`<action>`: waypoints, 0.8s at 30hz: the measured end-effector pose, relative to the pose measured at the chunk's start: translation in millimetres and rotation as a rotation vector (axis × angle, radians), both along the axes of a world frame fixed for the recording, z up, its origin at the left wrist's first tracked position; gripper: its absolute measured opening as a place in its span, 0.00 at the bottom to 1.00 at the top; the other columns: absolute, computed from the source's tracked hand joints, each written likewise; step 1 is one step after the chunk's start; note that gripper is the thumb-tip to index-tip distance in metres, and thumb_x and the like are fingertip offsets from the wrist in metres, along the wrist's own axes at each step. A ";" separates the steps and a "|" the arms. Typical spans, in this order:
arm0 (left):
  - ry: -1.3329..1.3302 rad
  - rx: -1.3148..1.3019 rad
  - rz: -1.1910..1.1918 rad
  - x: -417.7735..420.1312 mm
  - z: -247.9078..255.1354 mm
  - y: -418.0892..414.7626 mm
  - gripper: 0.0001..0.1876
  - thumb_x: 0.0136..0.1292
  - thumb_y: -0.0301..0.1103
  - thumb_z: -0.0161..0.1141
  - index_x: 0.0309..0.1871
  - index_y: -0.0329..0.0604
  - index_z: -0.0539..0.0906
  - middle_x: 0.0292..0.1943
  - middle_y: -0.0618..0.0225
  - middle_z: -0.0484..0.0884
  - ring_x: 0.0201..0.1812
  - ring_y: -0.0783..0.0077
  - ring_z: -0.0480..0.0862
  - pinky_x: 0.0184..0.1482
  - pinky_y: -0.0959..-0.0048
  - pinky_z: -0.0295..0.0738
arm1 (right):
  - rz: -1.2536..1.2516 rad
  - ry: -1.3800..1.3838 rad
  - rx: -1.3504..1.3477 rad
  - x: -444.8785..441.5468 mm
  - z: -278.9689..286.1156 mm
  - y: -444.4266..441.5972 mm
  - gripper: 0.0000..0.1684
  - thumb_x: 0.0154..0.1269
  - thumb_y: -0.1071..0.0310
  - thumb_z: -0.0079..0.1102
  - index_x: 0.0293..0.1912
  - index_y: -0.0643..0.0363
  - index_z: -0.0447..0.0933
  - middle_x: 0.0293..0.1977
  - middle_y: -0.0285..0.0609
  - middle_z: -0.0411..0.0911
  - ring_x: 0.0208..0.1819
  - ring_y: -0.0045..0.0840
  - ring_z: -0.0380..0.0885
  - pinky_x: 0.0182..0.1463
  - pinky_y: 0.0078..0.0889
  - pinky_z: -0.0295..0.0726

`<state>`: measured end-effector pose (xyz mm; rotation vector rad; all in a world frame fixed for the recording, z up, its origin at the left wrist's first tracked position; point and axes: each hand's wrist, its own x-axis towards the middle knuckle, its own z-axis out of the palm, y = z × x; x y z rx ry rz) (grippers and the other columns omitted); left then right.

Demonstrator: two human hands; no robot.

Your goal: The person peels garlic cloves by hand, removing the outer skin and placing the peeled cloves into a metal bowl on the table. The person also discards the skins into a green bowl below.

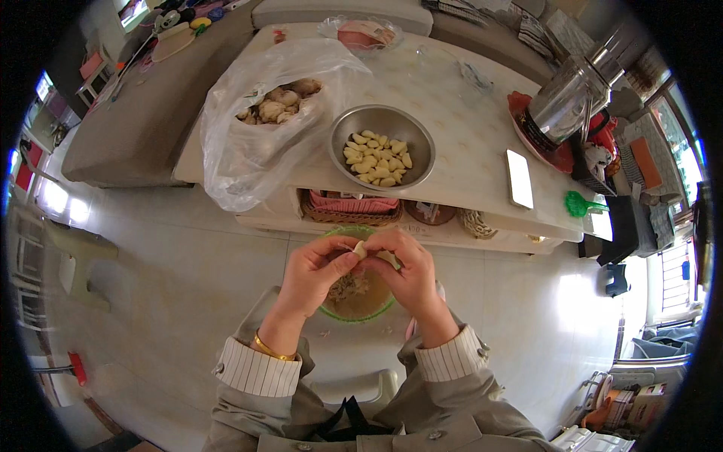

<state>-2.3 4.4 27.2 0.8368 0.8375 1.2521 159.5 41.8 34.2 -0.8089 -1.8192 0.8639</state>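
Observation:
Between the fingertips of my left hand (319, 271) and my right hand (404, 268) is a pale garlic clove (360, 248), gripped from both sides. A thin strip of skin shows near the left fingers. Below my hands, a green-rimmed bin (373, 317) on the floor holds garlic skins (347, 289). Peeled cloves (378, 158) lie in a steel bowl (421, 135) near the table's front edge. Left of the bowl, an opened clear plastic bag (237, 164) contains unpeeled garlic bulbs (279, 106).
On the table (463, 164) are a white-screened phone (518, 179), a metal appliance (565, 101) on a red tray and a green plastic scoop (579, 203). Baskets (353, 208) sit on the shelf below. A sofa (147, 113) stands at left, a plastic stool (79, 260) nearer.

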 end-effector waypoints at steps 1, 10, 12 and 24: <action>0.006 0.001 0.001 0.3 -0.4 0.1 0.11 0.64 0.27 0.58 0.47 0.32 0.79 0.37 0.69 0.81 0.37 0.80 0.79 0.42 0.80 0.74 | 0.000 -0.009 -0.009 0.7 0.1 -0.2 0.13 0.48 0.78 0.65 0.37 0.60 0.76 0.34 0.41 0.79 0.38 0.33 0.78 0.42 0.28 0.76; 0.019 0.029 0.010 1.2 -2.4 0.4 0.11 0.64 0.27 0.58 0.46 0.32 0.79 0.36 0.69 0.81 0.36 0.80 0.78 0.41 0.81 0.73 | -0.048 0.027 0.051 -1.3 -5.1 -0.6 0.12 0.47 0.78 0.67 0.34 0.59 0.76 0.32 0.41 0.79 0.35 0.33 0.79 0.40 0.28 0.78; 0.027 0.031 0.018 1.3 -3.9 0.2 0.10 0.64 0.27 0.57 0.46 0.32 0.79 0.36 0.69 0.81 0.36 0.80 0.78 0.41 0.81 0.73 | -0.039 0.017 0.073 0.2 -6.5 -0.1 0.12 0.47 0.78 0.67 0.34 0.59 0.76 0.32 0.41 0.79 0.36 0.33 0.79 0.40 0.28 0.78; 0.020 -0.012 0.027 0.6 1.8 -0.4 0.10 0.64 0.28 0.57 0.46 0.31 0.79 0.36 0.69 0.81 0.36 0.81 0.78 0.41 0.82 0.73 | -0.022 0.054 -0.005 -4.0 -1.4 -0.3 0.13 0.48 0.78 0.67 0.36 0.60 0.76 0.33 0.42 0.79 0.37 0.32 0.79 0.41 0.27 0.77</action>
